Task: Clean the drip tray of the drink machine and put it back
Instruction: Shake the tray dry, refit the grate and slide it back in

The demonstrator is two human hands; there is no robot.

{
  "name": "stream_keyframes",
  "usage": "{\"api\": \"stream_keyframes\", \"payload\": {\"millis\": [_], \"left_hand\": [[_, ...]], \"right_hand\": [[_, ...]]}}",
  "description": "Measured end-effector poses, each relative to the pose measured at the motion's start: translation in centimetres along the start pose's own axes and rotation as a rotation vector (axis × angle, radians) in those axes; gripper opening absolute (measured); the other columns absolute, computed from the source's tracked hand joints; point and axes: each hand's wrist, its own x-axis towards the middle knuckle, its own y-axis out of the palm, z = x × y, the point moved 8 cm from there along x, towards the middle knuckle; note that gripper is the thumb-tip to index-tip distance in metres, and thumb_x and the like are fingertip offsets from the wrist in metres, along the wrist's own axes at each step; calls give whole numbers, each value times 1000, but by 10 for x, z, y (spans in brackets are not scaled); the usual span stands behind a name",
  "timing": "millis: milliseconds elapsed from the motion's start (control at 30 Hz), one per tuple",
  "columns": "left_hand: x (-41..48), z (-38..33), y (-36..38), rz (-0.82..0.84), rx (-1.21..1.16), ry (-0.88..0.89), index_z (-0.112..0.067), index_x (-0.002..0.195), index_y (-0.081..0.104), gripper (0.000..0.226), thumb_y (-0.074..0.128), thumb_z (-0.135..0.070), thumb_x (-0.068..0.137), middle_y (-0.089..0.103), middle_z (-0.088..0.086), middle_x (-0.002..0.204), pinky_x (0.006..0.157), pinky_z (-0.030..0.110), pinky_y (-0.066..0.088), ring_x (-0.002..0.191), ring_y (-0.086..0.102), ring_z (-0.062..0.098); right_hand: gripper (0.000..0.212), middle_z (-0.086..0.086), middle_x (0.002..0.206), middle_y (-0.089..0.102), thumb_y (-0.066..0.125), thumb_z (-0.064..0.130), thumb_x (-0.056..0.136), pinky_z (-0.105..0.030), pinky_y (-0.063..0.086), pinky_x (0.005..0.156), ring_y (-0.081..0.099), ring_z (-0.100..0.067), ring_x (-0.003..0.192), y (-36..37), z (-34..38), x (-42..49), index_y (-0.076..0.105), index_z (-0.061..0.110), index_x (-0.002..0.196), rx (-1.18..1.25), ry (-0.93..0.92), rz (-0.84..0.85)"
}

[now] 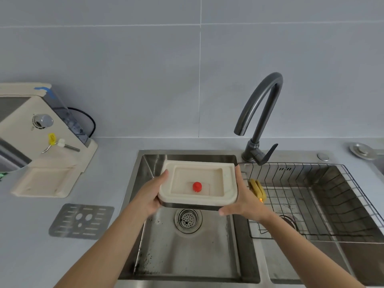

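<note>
1. The cream drip tray (198,183) is held in the air above the left basin of the steel sink (187,256), roughly level, its hollow facing up. A small red float (197,187) sits in the hollow.
2. The left hand (152,196) grips the tray's left edge, thumb on the top rim and fingers curled underneath. The right hand (244,201) clasps the right edge the same way, thumb up along the side and fingers under the front corner. Both bare forearms reach in from the bottom of the view.
3. Straight below the tray is the round drain strainer (188,220); dark specks mark the basin floor and walls.
4. In the right basin sits a wire rack (311,196) with a yellow sponge (257,189) at its left end, just beside the right hand.
5. A dark curved faucet (260,113) rises behind the sink, its spout not over the tray.
6. On the grey countertop (31,246) to the left lies a perforated metal grate (81,221); behind it stands the beige drink machine (41,140), its base slot open.
7. Pale grey wall tiles (145,69) fill the background.
</note>
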Motion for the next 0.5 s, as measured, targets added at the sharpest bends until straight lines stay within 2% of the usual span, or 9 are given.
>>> {"api": "stream_keyframes", "payload": {"millis": [67, 133, 200, 267, 333, 433, 500], "left_hand": [[-4, 4, -6, -8, 20, -12, -13, 97, 62, 24, 52, -34, 89, 67, 9, 96, 71, 38, 52, 89, 62, 24], [-6, 9, -12, -11, 53, -23, -13, 102, 62, 30, 50, -37, 90, 66, 10, 101, 84, 42, 50, 94, 61, 26], [-9, 16, -17, 8, 76, -42, -13, 110, 61, 36, 47, -41, 90, 65, 12, 109, 95, 44, 44, 102, 59, 27], [-12, 22, -19, 46, 100, -47, -14, 117, 58, 39, 46, -41, 90, 64, 10, 114, 99, 46, 44, 109, 57, 26], [-18, 26, -19, 92, 173, -17, -15, 123, 52, 38, 50, -34, 90, 63, 7, 115, 96, 45, 46, 110, 57, 22], [-24, 30, -21, 158, 307, 33, -18, 126, 45, 53, 64, -20, 77, 59, 1, 113, 89, 33, 46, 113, 52, 20], [-27, 32, -21, 201, 385, 51, -19, 127, 42, 65, 71, -10, 69, 57, -1, 113, 88, 26, 44, 118, 48, 21]], "right_hand": [[106, 6, 129, 43, 80, -3, 56, -25, 49, 94, 46, -5, 125, 6, -6, -1, 14, 20, 136, -3, 4, -30], [103, -8, 133, 38, 81, 4, 54, -33, 49, 97, 43, -17, 128, 13, -10, -1, 17, 13, 135, 2, 9, -44], [97, -12, 133, 37, 80, 6, 55, -31, 50, 94, 44, -17, 126, 20, -17, -2, 21, 8, 131, 10, 25, -43], [94, -11, 134, 38, 81, 12, 55, -30, 51, 92, 45, -17, 125, 24, -25, -4, 24, 10, 130, 38, 61, -49], [93, -8, 134, 38, 82, 17, 54, -29, 51, 92, 45, -18, 125, 28, -36, -5, 28, 15, 130, 57, 95, -50], [89, 1, 132, 42, 80, 23, 54, -19, 51, 87, 44, -13, 125, 35, -45, -6, 32, 25, 129, 90, 150, -28], [76, 10, 123, 51, 77, 18, 59, -14, 50, 82, 50, -5, 119, 41, -47, -6, 38, 29, 124, 136, 187, 4]]}}
